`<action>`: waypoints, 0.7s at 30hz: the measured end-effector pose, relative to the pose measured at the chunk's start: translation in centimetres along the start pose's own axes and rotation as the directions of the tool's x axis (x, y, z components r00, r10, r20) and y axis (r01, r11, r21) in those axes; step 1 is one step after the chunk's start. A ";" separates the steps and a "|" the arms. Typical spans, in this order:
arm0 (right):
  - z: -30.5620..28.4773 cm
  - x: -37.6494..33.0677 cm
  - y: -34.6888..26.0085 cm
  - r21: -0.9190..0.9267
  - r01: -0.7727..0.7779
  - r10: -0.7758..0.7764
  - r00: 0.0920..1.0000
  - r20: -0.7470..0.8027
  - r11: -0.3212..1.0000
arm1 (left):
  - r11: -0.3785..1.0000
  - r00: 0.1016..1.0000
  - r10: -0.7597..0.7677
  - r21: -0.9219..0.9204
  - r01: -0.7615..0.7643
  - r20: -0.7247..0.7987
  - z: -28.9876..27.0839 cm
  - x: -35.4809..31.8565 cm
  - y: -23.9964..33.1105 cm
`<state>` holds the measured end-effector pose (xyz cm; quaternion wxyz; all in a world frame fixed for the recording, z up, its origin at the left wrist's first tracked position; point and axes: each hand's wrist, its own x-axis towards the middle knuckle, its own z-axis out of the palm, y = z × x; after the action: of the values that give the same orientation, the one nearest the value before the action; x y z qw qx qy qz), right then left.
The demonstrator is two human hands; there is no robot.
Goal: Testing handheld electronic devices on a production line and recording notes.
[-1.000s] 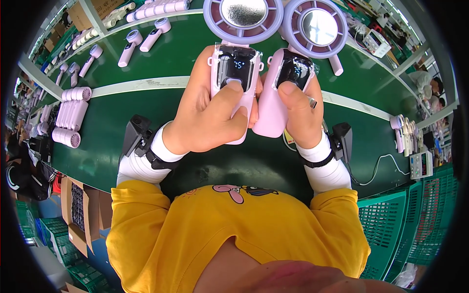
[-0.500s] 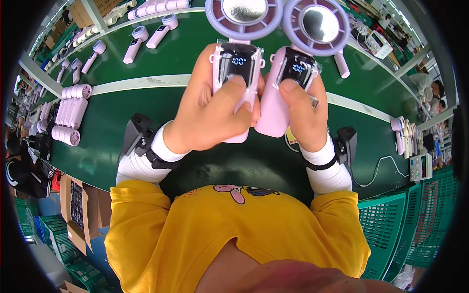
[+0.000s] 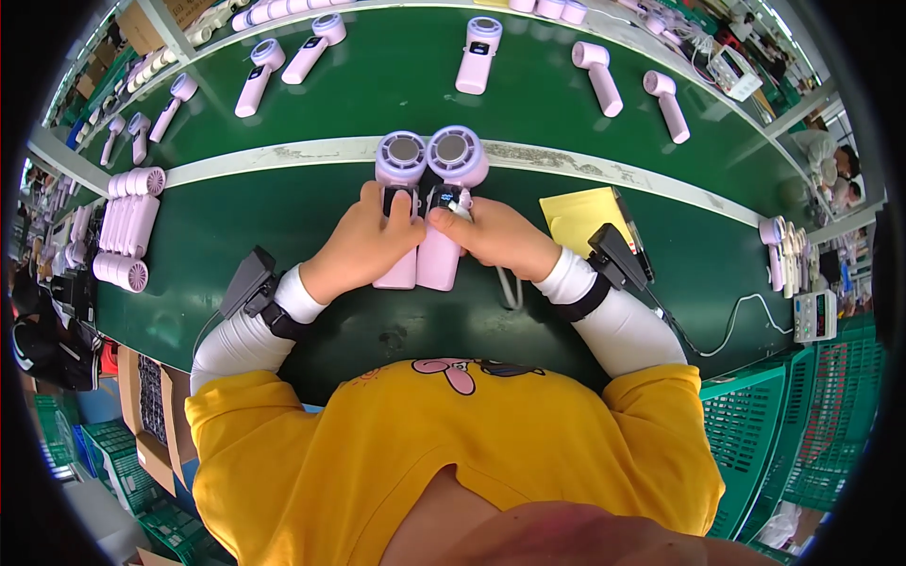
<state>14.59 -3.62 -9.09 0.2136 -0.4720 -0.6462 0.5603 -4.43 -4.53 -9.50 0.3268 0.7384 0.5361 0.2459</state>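
Two pink-and-lilac handheld fans are held side by side in front of me, their round heads pointing away. My left hand (image 3: 363, 242) is closed round the left fan (image 3: 397, 270), its thumb on the front below the dark display. The right fan (image 3: 437, 259) is gripped in my right hand (image 3: 510, 238), thumb beside its lit display. A small white piece (image 3: 462, 202) shows at the right fingers; I cannot make out what it is. A pale strap loop (image 3: 512, 289) hangs below that hand. The fingers behind both handles are hidden.
On the green bench (image 3: 236, 245), a yellow paper pad (image 3: 585, 219) and a black pen (image 3: 634, 231) lie to the right. More fans (image 3: 478, 58) rest beyond the white strip. Stacked fans (image 3: 129, 226) stand left; a small meter (image 3: 814, 316) and green crates (image 3: 746, 424) are right.
Both fans have come down and nearer the bench, away from the camera, and now sit closer together. The yellow pad and the fans behind have come into view.
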 end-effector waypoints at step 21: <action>-12.9 18.2 0.0 -0.625 -0.438 -0.130 0.744 -0.655 0.646 | 0.708 0.607 0.118 0.495 0.504 -0.786 -8.5 26.2 -16.0</action>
<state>16.52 18.52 -10.04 0.1575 -0.7366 -0.6549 0.0612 -12.65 25.63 -15.43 -0.2006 0.5557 0.7553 0.2836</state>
